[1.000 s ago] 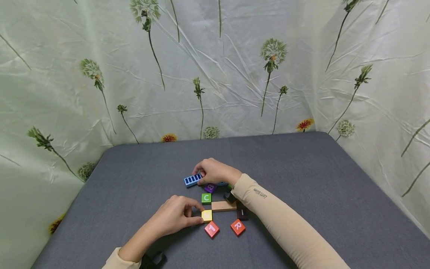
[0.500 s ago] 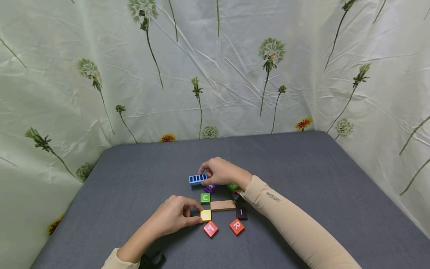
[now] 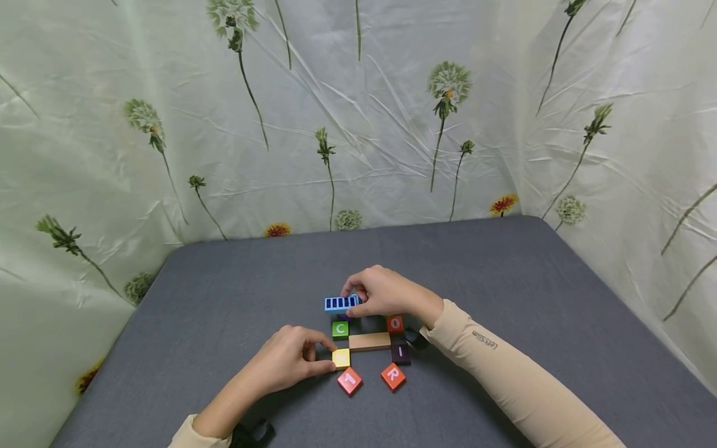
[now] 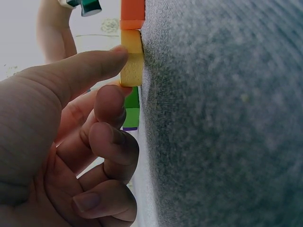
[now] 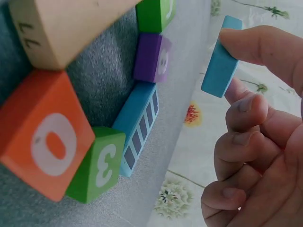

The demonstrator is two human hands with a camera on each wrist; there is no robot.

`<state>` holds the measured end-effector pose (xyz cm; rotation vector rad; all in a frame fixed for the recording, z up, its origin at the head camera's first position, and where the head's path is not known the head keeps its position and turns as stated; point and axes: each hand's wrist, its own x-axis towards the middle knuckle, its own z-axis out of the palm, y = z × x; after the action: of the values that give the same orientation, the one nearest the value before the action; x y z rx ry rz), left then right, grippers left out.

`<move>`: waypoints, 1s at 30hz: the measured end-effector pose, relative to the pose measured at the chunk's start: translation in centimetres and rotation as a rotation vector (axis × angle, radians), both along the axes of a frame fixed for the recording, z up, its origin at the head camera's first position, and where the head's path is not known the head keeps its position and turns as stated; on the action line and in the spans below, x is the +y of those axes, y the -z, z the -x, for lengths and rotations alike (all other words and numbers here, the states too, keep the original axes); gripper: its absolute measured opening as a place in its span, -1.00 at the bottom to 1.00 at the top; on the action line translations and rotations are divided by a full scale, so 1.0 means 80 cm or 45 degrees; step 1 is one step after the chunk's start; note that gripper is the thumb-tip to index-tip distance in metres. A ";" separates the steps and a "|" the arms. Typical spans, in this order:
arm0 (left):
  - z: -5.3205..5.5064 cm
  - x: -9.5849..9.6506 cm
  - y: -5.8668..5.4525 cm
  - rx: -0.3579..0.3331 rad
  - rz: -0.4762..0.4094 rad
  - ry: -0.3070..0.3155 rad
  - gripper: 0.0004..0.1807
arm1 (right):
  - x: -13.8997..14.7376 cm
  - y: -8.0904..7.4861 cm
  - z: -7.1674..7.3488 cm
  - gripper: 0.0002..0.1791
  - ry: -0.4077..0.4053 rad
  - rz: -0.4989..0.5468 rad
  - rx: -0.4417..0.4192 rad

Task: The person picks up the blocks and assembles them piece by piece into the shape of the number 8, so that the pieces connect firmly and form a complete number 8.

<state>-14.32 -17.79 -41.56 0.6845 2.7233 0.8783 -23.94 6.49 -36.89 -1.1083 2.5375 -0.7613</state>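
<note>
My left hand (image 3: 291, 354) pinches a yellow block (image 3: 340, 358) between thumb and forefinger; the block sits in a row on the grey table. Up close in the left wrist view, the thumb lies on that block's side. Farther back, my right hand (image 3: 386, 290) holds a blue block with dark stripes (image 3: 340, 304) by its right end. The right wrist view shows this held block (image 5: 222, 56) in the air, gripped by thumb and forefinger, the other fingers curled. Below it lies a second blue striped block (image 5: 139, 130), between a purple block (image 5: 150, 57) and a green "3" block (image 5: 97, 165).
Around a plain wooden bar (image 3: 370, 341) stand a green "C" block (image 3: 340, 330), an orange "O" block (image 3: 394, 323) and a dark block (image 3: 400, 353). Two reddish blocks, one at left (image 3: 350, 381) and an "R" block (image 3: 393, 377), lie nearest me. A flowered cloth (image 3: 358, 124) hangs behind the table.
My right hand has moved to the right with the blue block, which has turned from slanted to level. The orange "O" block has come out from behind the right arm. My left hand stays put.
</note>
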 end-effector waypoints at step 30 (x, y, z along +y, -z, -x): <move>0.000 -0.001 0.001 0.002 0.009 -0.013 -0.80 | 0.050 -0.001 -0.065 -0.74 0.038 0.012 0.038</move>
<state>-14.29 -17.84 -41.65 0.6708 2.7322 0.8706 -18.78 10.49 -36.77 -1.0950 2.5832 -0.7712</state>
